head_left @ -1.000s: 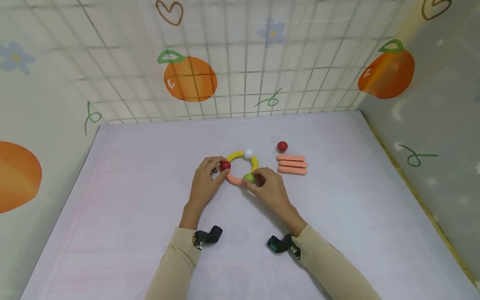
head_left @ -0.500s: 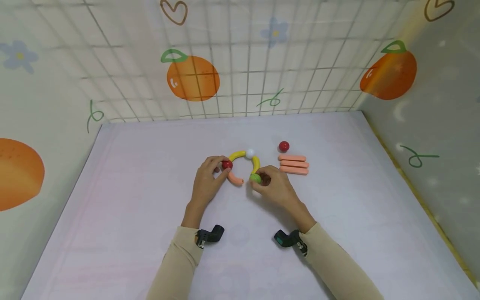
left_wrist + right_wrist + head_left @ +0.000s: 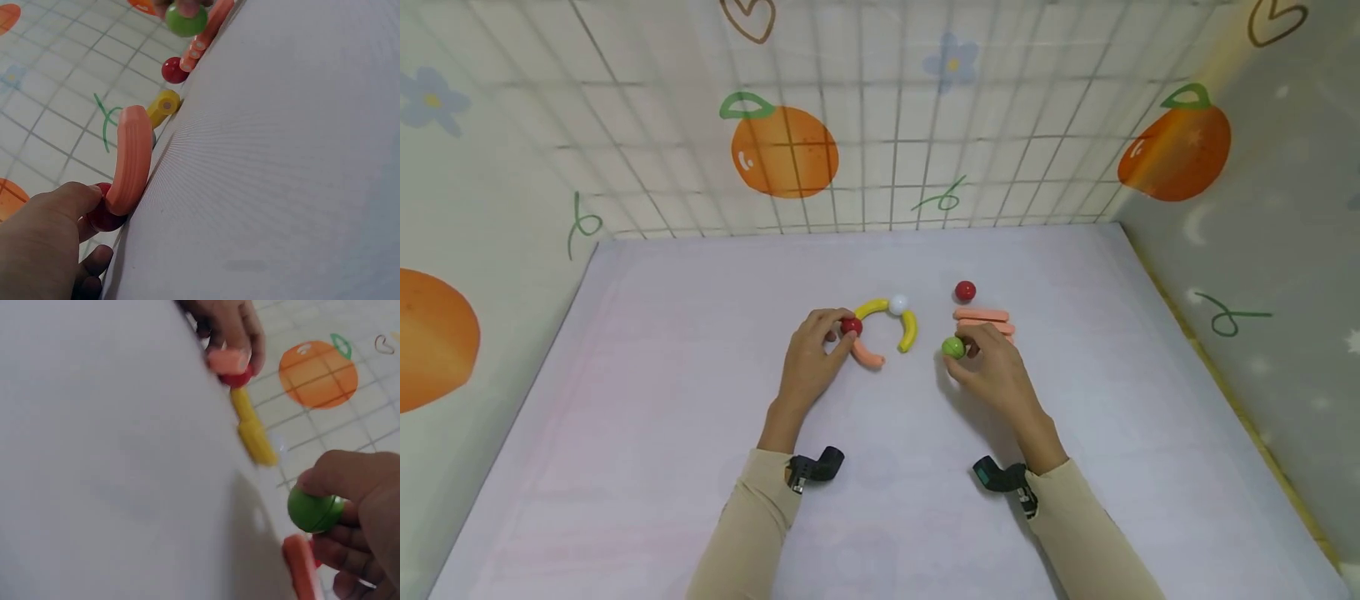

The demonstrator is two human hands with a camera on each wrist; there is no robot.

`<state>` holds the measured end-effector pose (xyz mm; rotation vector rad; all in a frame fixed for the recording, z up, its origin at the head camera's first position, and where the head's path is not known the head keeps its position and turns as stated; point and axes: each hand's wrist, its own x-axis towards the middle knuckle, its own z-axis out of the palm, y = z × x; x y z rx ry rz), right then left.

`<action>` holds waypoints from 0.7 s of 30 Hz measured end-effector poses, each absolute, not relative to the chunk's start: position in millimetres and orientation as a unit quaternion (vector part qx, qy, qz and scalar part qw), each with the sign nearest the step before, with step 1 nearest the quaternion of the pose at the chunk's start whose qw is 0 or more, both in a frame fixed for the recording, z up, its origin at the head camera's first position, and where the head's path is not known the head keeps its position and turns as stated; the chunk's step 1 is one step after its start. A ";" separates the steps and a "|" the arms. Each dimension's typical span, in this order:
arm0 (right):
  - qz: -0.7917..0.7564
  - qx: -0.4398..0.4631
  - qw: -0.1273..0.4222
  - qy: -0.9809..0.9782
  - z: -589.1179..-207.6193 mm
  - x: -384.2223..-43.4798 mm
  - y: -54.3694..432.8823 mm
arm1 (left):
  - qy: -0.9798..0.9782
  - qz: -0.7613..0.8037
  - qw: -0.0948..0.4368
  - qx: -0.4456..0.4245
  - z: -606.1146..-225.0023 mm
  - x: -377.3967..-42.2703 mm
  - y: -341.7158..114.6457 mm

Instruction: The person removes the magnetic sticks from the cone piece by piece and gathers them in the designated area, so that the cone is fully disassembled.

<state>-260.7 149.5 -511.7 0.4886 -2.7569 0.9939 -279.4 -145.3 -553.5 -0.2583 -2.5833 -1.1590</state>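
My left hand (image 3: 810, 358) pinches a red ball (image 3: 852, 327) at the left of an open ring of pieces. From that ball a curved salmon-pink rod (image 3: 868, 356) runs toward the front and a curved yellow rod (image 3: 872, 308) toward the back. A white ball (image 3: 898, 305) links it to a second yellow rod (image 3: 909, 331), whose front end is free. To the right of the ring, my right hand (image 3: 996, 371) holds a green ball (image 3: 953, 347) between thumb and fingers. In the right wrist view the green ball (image 3: 314, 509) shows a seam line.
Several straight salmon-pink rods (image 3: 983, 315) lie side by side behind my right hand, partly covered by it. A second red ball (image 3: 966, 291) sits just beyond them. The pale tabletop (image 3: 700, 500) meets a patterned wall cloth (image 3: 880, 125) at the back.
My right hand has pulled the green ball off the ends of the pink and yellow rods and carried it right, to the straight rods. My left hand keeps its grip on the red ball.
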 end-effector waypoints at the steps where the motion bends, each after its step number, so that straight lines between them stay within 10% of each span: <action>1: 0.330 0.161 0.092 -0.925 -513.3 -259.9 151.3 | -0.898 -0.405 0.147 -0.089 -552.6 -279.7 -145.4; 21: 0.319 0.104 0.100 -0.937 -521.0 -257.2 167.2 | -0.894 -0.411 0.149 -0.096 -551.4 -278.5 -144.4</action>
